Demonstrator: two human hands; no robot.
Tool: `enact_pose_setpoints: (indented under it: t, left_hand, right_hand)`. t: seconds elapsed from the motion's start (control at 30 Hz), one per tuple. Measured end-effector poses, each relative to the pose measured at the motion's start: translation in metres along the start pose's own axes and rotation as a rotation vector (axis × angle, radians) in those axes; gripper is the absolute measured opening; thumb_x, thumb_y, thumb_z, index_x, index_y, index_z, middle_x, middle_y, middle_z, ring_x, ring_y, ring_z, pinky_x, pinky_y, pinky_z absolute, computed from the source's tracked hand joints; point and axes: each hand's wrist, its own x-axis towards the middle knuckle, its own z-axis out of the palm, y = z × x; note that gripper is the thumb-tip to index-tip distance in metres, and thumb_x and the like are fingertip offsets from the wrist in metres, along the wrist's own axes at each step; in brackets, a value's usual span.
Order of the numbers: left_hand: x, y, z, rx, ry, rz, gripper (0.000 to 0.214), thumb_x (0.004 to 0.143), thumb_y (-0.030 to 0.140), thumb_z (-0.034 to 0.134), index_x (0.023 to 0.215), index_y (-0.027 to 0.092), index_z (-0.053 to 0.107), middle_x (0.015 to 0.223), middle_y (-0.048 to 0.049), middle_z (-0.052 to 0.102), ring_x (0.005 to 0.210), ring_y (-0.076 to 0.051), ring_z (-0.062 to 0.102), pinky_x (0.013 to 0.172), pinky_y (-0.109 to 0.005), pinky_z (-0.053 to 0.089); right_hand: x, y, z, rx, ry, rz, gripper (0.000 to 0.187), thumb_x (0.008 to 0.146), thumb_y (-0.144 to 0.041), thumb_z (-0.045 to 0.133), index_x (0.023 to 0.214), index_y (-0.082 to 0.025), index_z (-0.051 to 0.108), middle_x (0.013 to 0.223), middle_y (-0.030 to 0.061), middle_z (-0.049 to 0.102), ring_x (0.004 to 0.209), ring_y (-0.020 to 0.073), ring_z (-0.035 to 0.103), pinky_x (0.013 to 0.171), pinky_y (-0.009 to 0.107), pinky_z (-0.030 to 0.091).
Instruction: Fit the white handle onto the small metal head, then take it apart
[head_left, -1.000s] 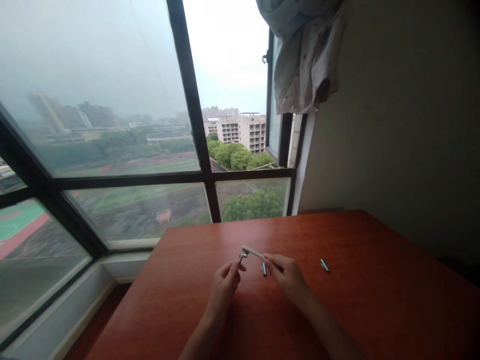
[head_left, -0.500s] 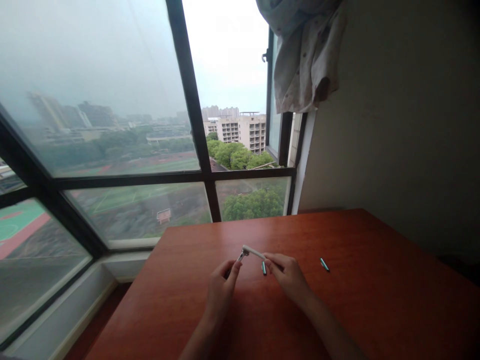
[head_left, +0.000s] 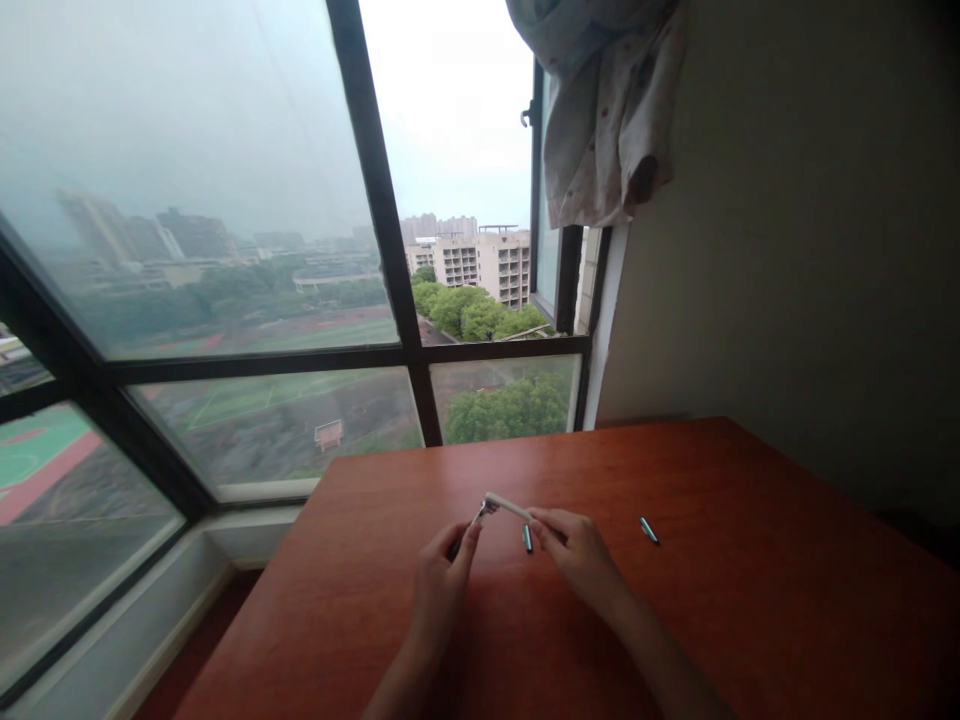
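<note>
My right hand (head_left: 574,548) pinches one end of a thin white pen barrel (head_left: 508,506) above a red-brown wooden table (head_left: 750,600). My left hand (head_left: 441,585) pinches a small metal part (head_left: 482,512) at the barrel's other end. Just under the barrel, beside my right fingers, a short teal piece (head_left: 527,538) shows; I cannot tell whether it lies on the table or is held. A second teal piece (head_left: 649,530) rests on the table to the right of my right hand.
A large window with dark frames (head_left: 390,260) rises behind the table's far edge, with a white sill (head_left: 247,520) at the left. A pale cloth (head_left: 600,110) hangs at the upper right. A dark wall (head_left: 787,250) runs along the table's right side.
My left fingers have stretched forward to the metal part at the barrel's tip, where a second ago they were curled a little below it. My right hand has kept still.
</note>
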Motion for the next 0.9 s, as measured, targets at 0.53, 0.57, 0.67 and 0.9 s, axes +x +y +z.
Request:
enact_pose_setpoints:
  t: [0.53, 0.57, 0.67, 0.9]
  left_hand:
    - [0.001, -0.005, 0.001, 0.013, -0.036, 0.006, 0.033, 0.078, 0.046, 0.064, 0.085, 0.016, 0.075, 0.063, -0.0006, 0.060, 0.062, -0.017, 0.052, 0.056, -0.021, 0.037]
    - [0.002, -0.007, 0.001, 0.015, -0.023, 0.003, 0.034, 0.079, 0.046, 0.063, 0.085, 0.015, 0.075, 0.062, -0.0002, 0.058, 0.061, -0.016, 0.051, 0.055, -0.021, 0.037]
    - [0.004, -0.011, -0.001, 0.019, -0.023, 0.000, 0.036, 0.081, 0.047, 0.060, 0.085, 0.014, 0.074, 0.059, 0.0010, 0.053, 0.059, -0.015, 0.047, 0.054, -0.022, 0.035]
    - [0.001, -0.013, 0.002, -0.082, -0.082, -0.039, 0.038, 0.080, 0.048, 0.062, 0.084, 0.012, 0.072, 0.061, 0.0012, 0.049, 0.058, -0.012, 0.044, 0.053, -0.021, 0.033]
  right_hand:
    - [-0.001, -0.003, 0.004, 0.007, 0.005, 0.017, 0.034, 0.091, -0.039, 0.047, 0.096, -0.018, 0.073, 0.072, 0.0041, 0.068, 0.065, 0.0178, 0.060, 0.061, 0.024, 0.040]
    - [-0.001, -0.003, 0.004, -0.001, -0.005, 0.010, 0.034, 0.091, -0.039, 0.047, 0.096, -0.018, 0.073, 0.071, 0.0040, 0.068, 0.065, 0.0176, 0.060, 0.061, 0.024, 0.040]
    - [-0.001, -0.002, 0.004, -0.013, -0.031, -0.003, 0.035, 0.092, -0.039, 0.046, 0.090, -0.017, 0.073, 0.069, 0.0036, 0.067, 0.064, 0.0171, 0.060, 0.059, 0.024, 0.039]
    - [-0.001, -0.002, 0.003, 0.057, -0.001, 0.039, 0.034, 0.091, -0.039, 0.046, 0.088, -0.016, 0.072, 0.070, 0.0030, 0.067, 0.065, 0.0172, 0.061, 0.059, 0.023, 0.039]
